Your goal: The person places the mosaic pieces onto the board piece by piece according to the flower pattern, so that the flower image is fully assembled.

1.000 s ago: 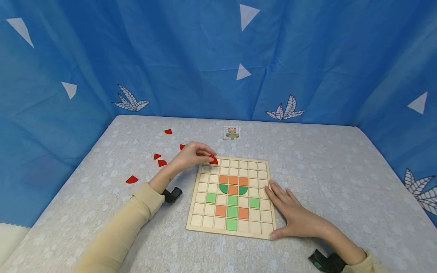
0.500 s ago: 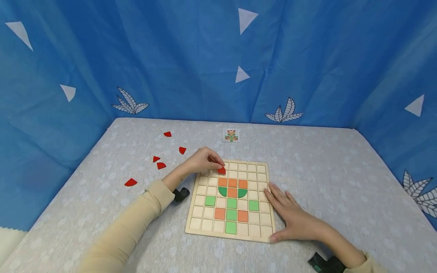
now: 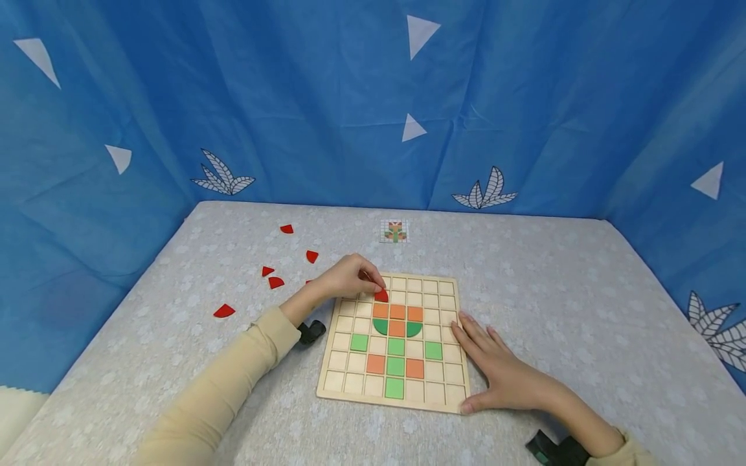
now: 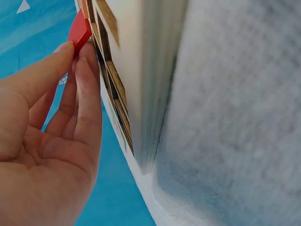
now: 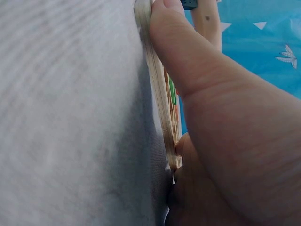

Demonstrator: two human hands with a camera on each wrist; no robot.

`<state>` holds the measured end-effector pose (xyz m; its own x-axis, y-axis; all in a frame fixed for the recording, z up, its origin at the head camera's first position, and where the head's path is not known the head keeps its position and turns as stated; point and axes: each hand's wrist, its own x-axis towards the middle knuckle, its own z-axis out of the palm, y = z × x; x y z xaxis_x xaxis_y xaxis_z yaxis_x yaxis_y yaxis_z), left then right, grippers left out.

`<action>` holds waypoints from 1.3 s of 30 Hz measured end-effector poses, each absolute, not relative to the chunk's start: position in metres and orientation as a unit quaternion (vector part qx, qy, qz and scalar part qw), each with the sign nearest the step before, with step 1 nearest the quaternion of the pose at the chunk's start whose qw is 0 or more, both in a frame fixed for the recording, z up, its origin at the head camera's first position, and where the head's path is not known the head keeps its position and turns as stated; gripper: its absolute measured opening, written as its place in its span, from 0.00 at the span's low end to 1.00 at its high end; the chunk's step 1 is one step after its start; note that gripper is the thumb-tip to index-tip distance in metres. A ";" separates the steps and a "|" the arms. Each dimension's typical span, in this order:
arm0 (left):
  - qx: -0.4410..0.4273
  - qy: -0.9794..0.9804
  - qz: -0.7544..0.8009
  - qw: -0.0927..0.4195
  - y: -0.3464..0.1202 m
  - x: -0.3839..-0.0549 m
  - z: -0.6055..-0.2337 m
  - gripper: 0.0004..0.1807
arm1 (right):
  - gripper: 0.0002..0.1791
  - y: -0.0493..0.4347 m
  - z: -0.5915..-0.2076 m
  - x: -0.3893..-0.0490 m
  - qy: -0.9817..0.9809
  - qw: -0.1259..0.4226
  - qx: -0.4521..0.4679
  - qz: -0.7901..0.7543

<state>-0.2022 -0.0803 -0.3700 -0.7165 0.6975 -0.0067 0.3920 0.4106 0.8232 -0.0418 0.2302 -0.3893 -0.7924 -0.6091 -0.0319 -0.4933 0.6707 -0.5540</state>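
My left hand (image 3: pixel 348 277) pinches a red quarter-circle tile (image 3: pixel 381 296) between thumb and fingers, over the upper left of a wooden grid board (image 3: pixel 434 391). In the left wrist view, the same red tile (image 4: pixel 80 29) is tilted, its lower edge close to the board's cells; contact cannot be told. Orange square tiles (image 3: pixel 397 329), light green square tiles (image 3: pixel 395 366) and two dark green quarter-circle tiles (image 3: pixel 414 329) sit in the grid. At the right edge of the board, my right hand (image 3: pixel 502 374) rests with fingers spread, its thumb against the near corner.
Several loose red tiles (image 3: pixel 224 310) lie on the patterned tablecloth to the left, one partly hidden by the left forearm. A small pattern card (image 3: pixel 394 231) lies beyond the board. Blue curtains (image 3: pixel 326 116) enclose the table's back and sides.
Holding the red tile, my left hand has moved right and toward me, from the board's upper-left corner to just above the row of orange squares. The right hand stays at the board's edge.
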 end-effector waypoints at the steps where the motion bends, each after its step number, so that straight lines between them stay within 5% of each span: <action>1: 0.335 0.820 0.428 0.178 -0.081 -0.203 -0.370 0.04 | 0.67 0.230 -0.389 -0.042 0.908 0.111 -0.302 -0.270; 27: 0.394 0.847 0.336 0.122 -0.078 -0.198 -0.364 0.06 | 0.67 0.230 -0.391 -0.043 0.909 0.113 -0.297 -0.269; 39: 0.241 0.875 0.420 0.024 -0.170 -0.196 -0.317 0.11 | 0.67 0.230 -0.389 -0.042 0.910 0.123 -0.291 -0.268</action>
<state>-0.1960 -0.1702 -0.3173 -0.8830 0.4411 0.1607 0.4014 0.5320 0.7455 -0.0420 0.2296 -0.3889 -0.8006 -0.5954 -0.0670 -0.4639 0.6869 -0.5594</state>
